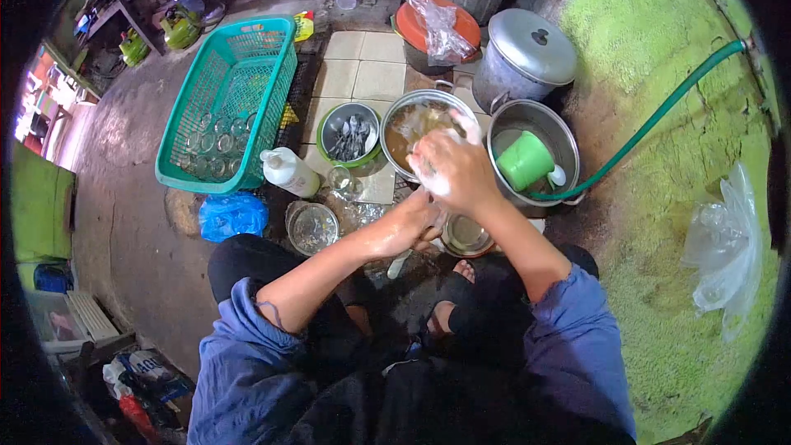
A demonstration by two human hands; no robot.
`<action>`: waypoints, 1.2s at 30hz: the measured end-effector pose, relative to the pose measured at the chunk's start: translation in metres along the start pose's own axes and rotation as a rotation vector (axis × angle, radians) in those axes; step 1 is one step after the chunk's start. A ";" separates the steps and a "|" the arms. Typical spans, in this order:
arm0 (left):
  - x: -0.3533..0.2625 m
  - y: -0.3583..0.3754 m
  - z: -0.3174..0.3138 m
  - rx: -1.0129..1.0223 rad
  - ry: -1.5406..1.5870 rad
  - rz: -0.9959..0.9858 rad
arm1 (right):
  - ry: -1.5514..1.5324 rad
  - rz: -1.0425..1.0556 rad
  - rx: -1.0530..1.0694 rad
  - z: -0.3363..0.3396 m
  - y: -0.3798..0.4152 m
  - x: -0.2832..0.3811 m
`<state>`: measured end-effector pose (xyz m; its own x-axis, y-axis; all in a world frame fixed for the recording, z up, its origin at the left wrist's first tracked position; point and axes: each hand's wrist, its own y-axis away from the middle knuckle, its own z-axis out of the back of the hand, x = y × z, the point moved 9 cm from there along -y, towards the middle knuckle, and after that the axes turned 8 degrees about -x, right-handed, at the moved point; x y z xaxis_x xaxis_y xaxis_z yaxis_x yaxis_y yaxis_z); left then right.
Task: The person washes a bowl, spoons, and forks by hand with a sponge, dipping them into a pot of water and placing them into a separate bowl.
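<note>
My right hand, covered in white foam, is closed above the near rim of a metal pot of brownish, cloudy water. Just below and to its left, my wet left hand has its fingers curled in. What the two hands hold is hidden by the fingers, and I cannot make it out. A pale handle-like piece shows beneath my left hand. Near my hands are a round bowl of water, a clear glass and a metal bowl with scraps.
To the left, a green basket holds several glasses beside a white bottle. Cutlery fills a bowl. At right, a pot contains a green dipper and a hose. A lidded pot stands behind.
</note>
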<state>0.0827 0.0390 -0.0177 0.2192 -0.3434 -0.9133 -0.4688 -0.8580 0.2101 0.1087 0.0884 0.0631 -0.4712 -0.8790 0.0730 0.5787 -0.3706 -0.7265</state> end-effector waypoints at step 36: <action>0.024 -0.008 0.041 0.061 -0.144 0.329 | -0.807 -0.528 0.574 -0.018 0.015 -0.059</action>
<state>0.0567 0.0535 -0.0556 -0.0728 -0.5362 -0.8410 -0.5449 -0.6849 0.4838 0.1335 0.1395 0.0355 -0.2997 -0.4305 0.8514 0.7526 -0.6551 -0.0663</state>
